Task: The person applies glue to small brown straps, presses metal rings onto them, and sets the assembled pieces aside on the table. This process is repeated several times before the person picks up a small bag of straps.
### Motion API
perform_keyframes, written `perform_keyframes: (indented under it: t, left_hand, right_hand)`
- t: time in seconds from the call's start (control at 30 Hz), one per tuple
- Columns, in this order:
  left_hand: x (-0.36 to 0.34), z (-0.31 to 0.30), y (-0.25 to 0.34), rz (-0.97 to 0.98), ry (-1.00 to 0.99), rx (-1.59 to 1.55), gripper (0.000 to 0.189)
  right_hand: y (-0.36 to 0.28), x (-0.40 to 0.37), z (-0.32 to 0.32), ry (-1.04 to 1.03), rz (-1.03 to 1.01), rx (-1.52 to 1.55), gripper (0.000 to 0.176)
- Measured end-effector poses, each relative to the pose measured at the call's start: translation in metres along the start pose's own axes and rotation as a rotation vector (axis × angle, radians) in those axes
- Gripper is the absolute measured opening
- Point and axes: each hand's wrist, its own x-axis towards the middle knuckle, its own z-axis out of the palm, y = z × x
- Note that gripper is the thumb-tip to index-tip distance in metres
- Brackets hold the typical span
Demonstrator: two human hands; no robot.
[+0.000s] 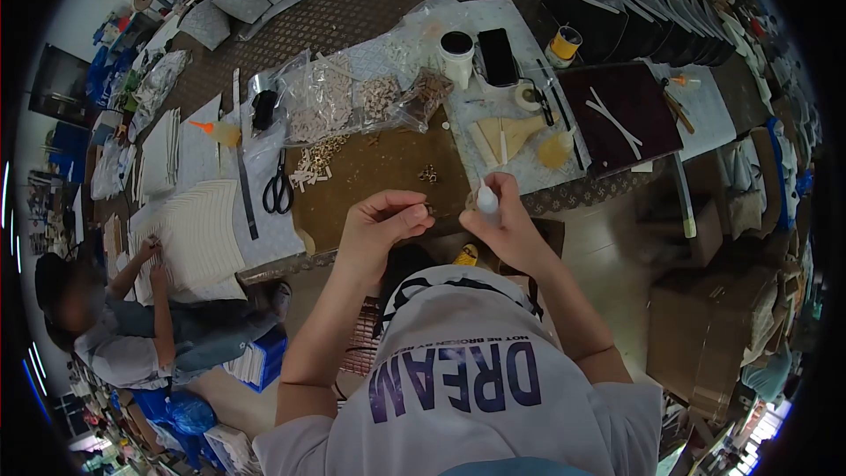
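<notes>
My left hand (388, 225) is closed in a pinch on a small dark piece (429, 209) over the front edge of the brown board (370, 176). To its right, my right hand (507, 225) grips a small white bottle (487, 201) with its tip pointing up and away from me. The hands are apart. Just beyond them on the board lies a small cluster of metallic pieces (428, 174). Farther left on the board is a pile of small pale and gold-coloured pieces (315, 160).
Black scissors (278, 191) lie left of the board. Clear bags of small parts (322, 92), a phone (498, 57), a white cup (457, 53) and a yellow-labelled can (564, 42) stand beyond. A co-worker (132, 326) sits at the left beside stacked white sheets (198, 234).
</notes>
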Motion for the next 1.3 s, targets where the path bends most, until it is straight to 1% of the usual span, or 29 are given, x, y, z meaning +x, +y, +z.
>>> perform_keyframes:
  t: [0.03,0.13,0.17,0.27,0.37,0.47,0.87,1.07,1.17,1.3]
  left_hand:
    - [0.001,-0.001,0.006,-0.038,-0.014,-0.051,0.020]
    - [0.004,-0.002,0.017,-0.120,-0.043,-0.112,0.021]
    - [0.004,-0.001,0.019,-0.143,-0.053,-0.118,0.021]
    - [0.007,0.000,0.020,-0.179,-0.054,-0.102,0.024]
    - [0.007,0.003,0.023,-0.210,-0.063,-0.100,0.024]
    - [0.007,0.007,0.028,-0.229,-0.080,-0.061,0.025]
    - [0.005,0.015,0.033,-0.225,-0.039,0.028,0.026]
    - [0.006,0.013,0.029,-0.222,-0.028,0.044,0.025]
    - [0.007,0.009,0.027,-0.213,-0.042,0.017,0.026]
    - [0.007,0.006,0.026,-0.235,-0.042,-0.033,0.026]
  right_hand:
    - [0.000,-0.002,-0.003,0.013,-0.037,-0.031,0.030]
    - [-0.013,-0.008,-0.020,-0.069,-0.075,-0.135,0.022]
    - [-0.025,-0.006,-0.026,-0.086,-0.142,-0.221,0.026]
    - [-0.042,-0.008,-0.030,-0.015,-0.212,-0.364,0.032]
    - [-0.044,-0.010,-0.028,0.072,-0.253,-0.354,0.037]
    - [-0.044,-0.008,-0.031,0.054,-0.448,-0.503,0.036]
    - [-0.047,-0.004,-0.027,-0.020,-0.464,-0.564,0.033]
    - [-0.055,-0.005,-0.023,-0.068,-0.548,-0.720,0.038]
    - [-0.061,-0.004,-0.018,-0.075,-0.604,-0.800,0.037]
    - [-0.055,-0.003,-0.018,-0.065,-0.562,-0.736,0.035]
